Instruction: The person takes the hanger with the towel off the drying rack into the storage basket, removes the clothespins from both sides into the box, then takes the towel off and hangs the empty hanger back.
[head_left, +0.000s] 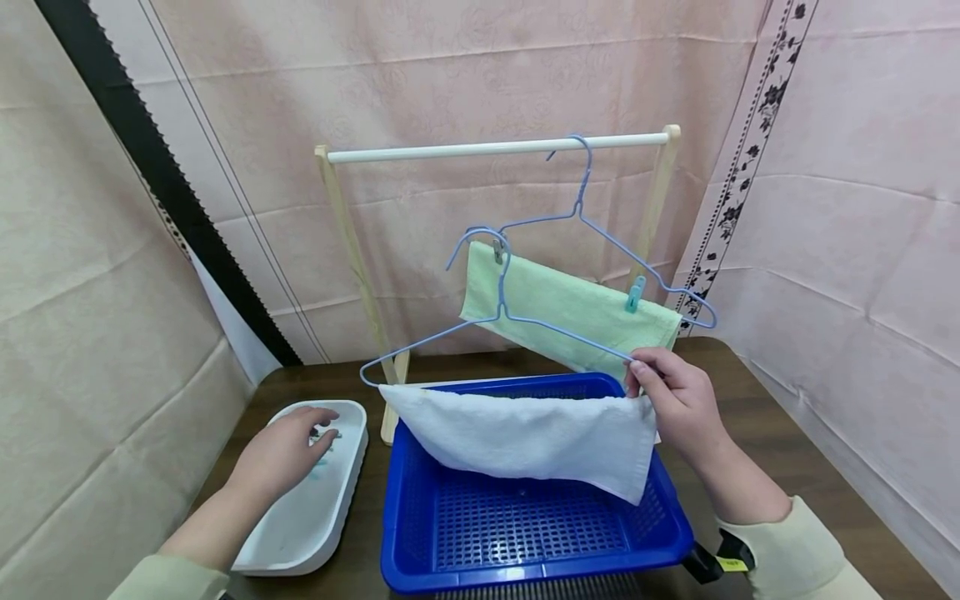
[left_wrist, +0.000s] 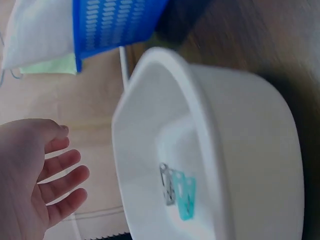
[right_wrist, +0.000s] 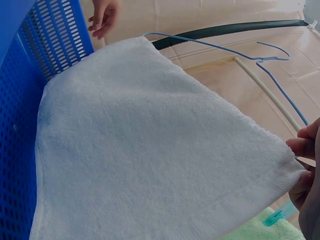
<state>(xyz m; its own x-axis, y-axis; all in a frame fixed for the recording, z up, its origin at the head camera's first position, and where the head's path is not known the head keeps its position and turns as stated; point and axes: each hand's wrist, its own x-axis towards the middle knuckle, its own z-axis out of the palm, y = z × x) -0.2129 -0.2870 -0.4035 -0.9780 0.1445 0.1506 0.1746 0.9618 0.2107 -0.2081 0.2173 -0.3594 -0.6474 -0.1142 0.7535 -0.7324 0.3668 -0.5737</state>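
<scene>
Lest it slip, seemingly, right hand [head_left: 675,400] is pinching white terry towel [head_left: 525,435] to blue wire hanger [head_left: 501,296] | relaxed left hand [head_left: 282,450] is hovering over white plastic tray [head_left: 288,533]

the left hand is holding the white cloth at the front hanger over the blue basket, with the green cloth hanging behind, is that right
Not quite: the head view shows the right hand holding the white cloth at the front hanger, over the blue basket, with the green cloth hanging behind.
</scene>
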